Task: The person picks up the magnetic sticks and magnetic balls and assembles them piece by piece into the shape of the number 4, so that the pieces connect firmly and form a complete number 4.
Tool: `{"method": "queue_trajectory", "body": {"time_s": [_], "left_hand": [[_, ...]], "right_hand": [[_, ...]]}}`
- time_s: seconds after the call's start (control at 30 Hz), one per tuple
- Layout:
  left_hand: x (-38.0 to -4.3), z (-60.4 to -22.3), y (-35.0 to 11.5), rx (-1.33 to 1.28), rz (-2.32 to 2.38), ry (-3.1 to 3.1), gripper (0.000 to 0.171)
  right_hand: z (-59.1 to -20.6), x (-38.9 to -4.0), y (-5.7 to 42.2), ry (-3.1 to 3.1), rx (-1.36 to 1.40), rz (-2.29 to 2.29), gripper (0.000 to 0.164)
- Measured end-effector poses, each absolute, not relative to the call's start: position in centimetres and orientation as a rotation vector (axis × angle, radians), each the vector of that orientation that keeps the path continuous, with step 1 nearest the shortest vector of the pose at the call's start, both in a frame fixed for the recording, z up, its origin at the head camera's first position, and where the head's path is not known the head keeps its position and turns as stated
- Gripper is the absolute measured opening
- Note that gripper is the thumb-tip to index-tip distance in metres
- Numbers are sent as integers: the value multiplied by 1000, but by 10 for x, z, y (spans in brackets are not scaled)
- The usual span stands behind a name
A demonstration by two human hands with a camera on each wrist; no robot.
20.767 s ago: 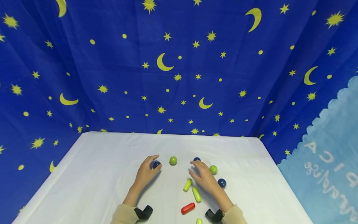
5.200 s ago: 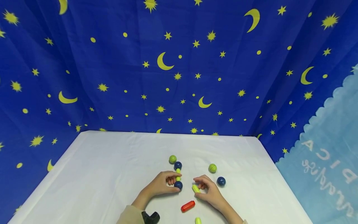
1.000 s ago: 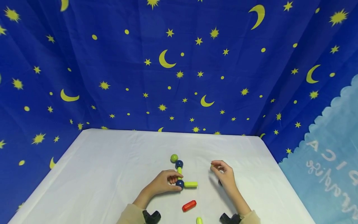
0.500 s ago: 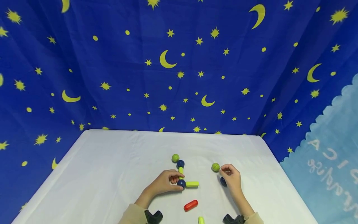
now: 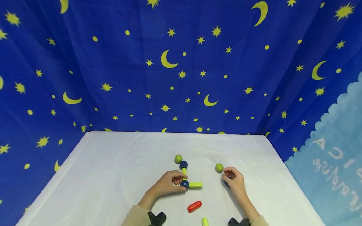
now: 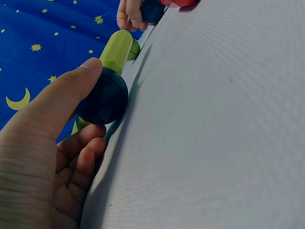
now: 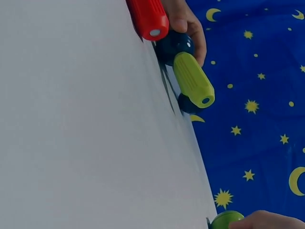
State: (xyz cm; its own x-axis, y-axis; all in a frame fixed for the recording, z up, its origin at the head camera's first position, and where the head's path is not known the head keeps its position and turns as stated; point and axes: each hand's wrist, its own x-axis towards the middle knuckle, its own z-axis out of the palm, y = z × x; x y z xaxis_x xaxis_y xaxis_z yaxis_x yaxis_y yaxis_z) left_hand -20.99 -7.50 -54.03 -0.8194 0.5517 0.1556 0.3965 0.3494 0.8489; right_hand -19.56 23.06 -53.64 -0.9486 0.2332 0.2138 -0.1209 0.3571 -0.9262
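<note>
My left hand grips a dark blue ball between thumb and fingers. From that ball a yellow-green rod sticks out to the right, and a second yellow-green rod runs away from me to another blue ball. A green ball lies against that far ball. Over on the right, my right hand holds a blue ball, largely covered by its fingers in the head view. Just left of those fingers is a grooved green ball.
Nearer to me lie a red rod with a silver disc in its end and a yellow-green rod cut off by the frame. The white-covered table ends at a blue star-patterned curtain.
Loose balls and rods have been joined into an L shape; the second rod was added lately. My right hand has moved off the grooved green ball to the right-hand blue ball.
</note>
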Motion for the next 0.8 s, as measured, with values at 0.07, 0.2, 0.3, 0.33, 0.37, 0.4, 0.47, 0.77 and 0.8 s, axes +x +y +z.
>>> {"method": "queue_trajectory", "body": {"time_s": [0.07,0.2,0.3,0.33,0.37,0.4,0.47,0.77,0.8], "left_hand": [[-210,-541,-75,871,1475,2444,42],[-211,-542,-75,879,1483,2446,42],[-211,-543,-75,887,1481,2447,41],[-211,-543,-75,887,1480,2446,41],[-211,-543,-75,889,1479,2446,41],[-211,-542,-75,888,1479,2446,41],[-211,-542,-76,884,1477,2448,41],[-209,-540,-76,882,1471,2454,41],[-209,-540,-76,885,1472,2452,41]], "right_hand": [[-537,-193,232,-2356,-94,1598,30],[-537,-189,234,-2486,-95,1499,38],[-537,-186,235,-2591,-85,1416,46],[-537,-185,235,-2615,-79,1400,49],[-537,-185,235,-2641,-71,1381,52],[-537,-184,235,-2661,-63,1368,54],[-537,-183,235,-2694,-50,1343,56],[-537,-182,236,-2629,-80,1435,47],[-537,-182,236,-2626,-89,1439,45]]}}
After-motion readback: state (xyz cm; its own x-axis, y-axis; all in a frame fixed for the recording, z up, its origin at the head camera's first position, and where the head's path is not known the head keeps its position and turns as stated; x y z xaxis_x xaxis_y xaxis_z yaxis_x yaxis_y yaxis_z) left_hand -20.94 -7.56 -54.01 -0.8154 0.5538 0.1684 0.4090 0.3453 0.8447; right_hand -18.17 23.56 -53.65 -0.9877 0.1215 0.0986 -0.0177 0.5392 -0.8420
